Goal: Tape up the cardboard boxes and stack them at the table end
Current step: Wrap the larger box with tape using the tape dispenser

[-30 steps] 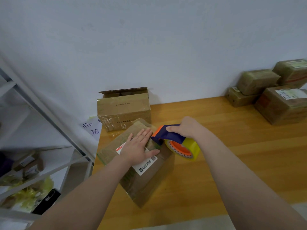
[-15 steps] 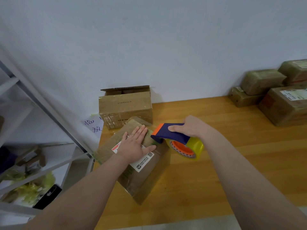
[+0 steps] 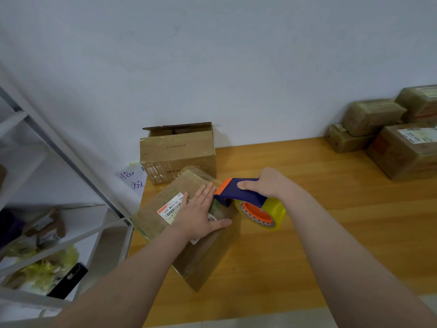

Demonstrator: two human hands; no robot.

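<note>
**A:** How many boxes are there, and where is the one being taped?

**B:** There are six cardboard boxes, all on the wooden table [image 3: 331, 233]. The labelled box [image 3: 151, 221] lies askew at the table's left end, with one corner reaching the table's left edge.

**A:** And the hands?

**B:** Two. The left hand [image 3: 201, 214] lies flat on the box top with its fingers straight and its thumb spread, covering part of the single shipping label [image 3: 171, 207]. The right hand [image 3: 267, 185] is wrapped round the handle of the one tape dispenser [image 3: 241, 192], which is navy with an orange tip. The dispenser's nose meets the box top just beside the left fingertips. Its one yellowish tape roll [image 3: 274, 211] hangs over the table.

**A:** What about the other five boxes?

**B:** One open-flapped box [image 3: 177, 155] stands at the table's far-left corner. Four taped boxes [image 3: 373, 116] cluster at the table's far-right end, and one of them sits on top of a lower one. Two are cut off by the picture's edge.

**A:** Is anything hard to make out?

**B:** I cannot tell whether the open-flapped box touches the labelled box. The inside of the open-flapped box is dark. Beyond the table's left edge stands one white shelf rack [image 3: 71, 162], and its contents are blurred. They include some yellowish wrapping and one black phone-like slab [image 3: 68, 280]. One handwritten note [image 3: 132, 179] shows at the table's far-left corner, partly hidden.
</note>
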